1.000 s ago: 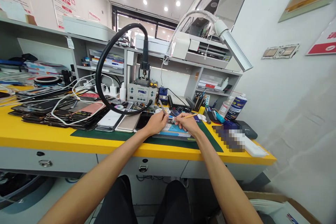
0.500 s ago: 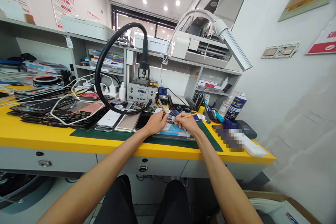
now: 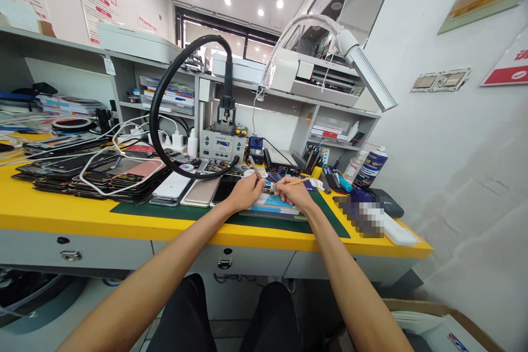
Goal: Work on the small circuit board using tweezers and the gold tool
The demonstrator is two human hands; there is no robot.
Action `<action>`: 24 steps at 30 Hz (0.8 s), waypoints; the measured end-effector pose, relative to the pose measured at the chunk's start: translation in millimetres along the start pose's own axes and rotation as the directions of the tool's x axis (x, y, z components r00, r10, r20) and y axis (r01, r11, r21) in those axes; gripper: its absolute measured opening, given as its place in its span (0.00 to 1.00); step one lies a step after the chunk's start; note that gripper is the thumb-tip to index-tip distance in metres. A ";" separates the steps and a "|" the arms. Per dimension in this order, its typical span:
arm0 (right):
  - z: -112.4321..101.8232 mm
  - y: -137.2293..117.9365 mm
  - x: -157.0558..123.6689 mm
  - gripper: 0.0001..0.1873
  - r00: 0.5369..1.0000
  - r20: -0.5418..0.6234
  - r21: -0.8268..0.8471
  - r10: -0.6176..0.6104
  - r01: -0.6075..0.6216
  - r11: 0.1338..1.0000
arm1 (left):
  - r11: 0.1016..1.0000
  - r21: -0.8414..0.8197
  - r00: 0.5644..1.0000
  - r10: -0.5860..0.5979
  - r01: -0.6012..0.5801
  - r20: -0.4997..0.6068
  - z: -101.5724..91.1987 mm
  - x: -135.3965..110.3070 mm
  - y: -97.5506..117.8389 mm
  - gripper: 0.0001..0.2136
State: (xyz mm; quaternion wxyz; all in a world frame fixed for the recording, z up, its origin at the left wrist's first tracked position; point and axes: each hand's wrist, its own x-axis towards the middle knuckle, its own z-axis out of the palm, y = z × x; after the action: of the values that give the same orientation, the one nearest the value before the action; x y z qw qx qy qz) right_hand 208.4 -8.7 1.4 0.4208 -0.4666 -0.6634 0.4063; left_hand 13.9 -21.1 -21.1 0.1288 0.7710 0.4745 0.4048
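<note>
My left hand (image 3: 246, 192) is closed on a slim grey pair of tweezers (image 3: 253, 163), whose dotted upper end sticks up past the fingers. In my right hand (image 3: 293, 192) is a thin yellow-brown stick-like tool (image 3: 301, 181), pinched like a pen, its back end pointing right; its tip is hidden by the fingers. A small silvery part (image 3: 268, 187) lies between my fingertips, too small to make out. Both hands rest low over a blue and white pad (image 3: 274, 203) on a dark green mat (image 3: 330, 219).
Left of my hands lie several phones (image 3: 171, 187) and a large pile of dark phone parts (image 3: 132, 176) under white cables. Behind stands a hot-air station (image 3: 223, 146) with a looping black hose (image 3: 154, 110). A spray can (image 3: 371, 168) stands right, and a lamp (image 3: 371, 77) hangs above.
</note>
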 end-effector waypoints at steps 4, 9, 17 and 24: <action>0.1 -0.2 -0.7 0.09 1.000 -0.005 -0.007 -0.002 0.002 1.000 | 1.000 0.005 1.000 -0.007 0.007 0.002 -0.3 -0.2 1.1 0.13; -0.7 1.6 -0.5 0.08 1.000 -0.007 -0.018 -0.013 0.013 1.000 | 1.000 0.010 1.000 -0.007 0.007 -0.007 0.6 0.9 0.5 0.13; 1.4 0.8 -1.5 0.10 0.999 -0.042 -0.040 -0.018 0.016 0.999 | 0.999 0.013 0.999 -0.032 0.033 -0.023 4.0 2.0 -2.9 0.13; 3.5 -2.4 -3.6 0.09 0.998 -0.062 -0.036 -0.003 0.001 0.999 | 1.000 0.010 0.999 -0.029 0.029 -0.028 4.8 3.3 -4.1 0.13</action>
State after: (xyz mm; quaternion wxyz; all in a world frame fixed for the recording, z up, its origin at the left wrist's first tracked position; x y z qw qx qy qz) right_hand 205.2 -13.2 1.9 0.4329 -0.4858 -0.6578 0.3794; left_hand 15.6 -15.4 -24.9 0.1241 0.7590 0.4893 0.4111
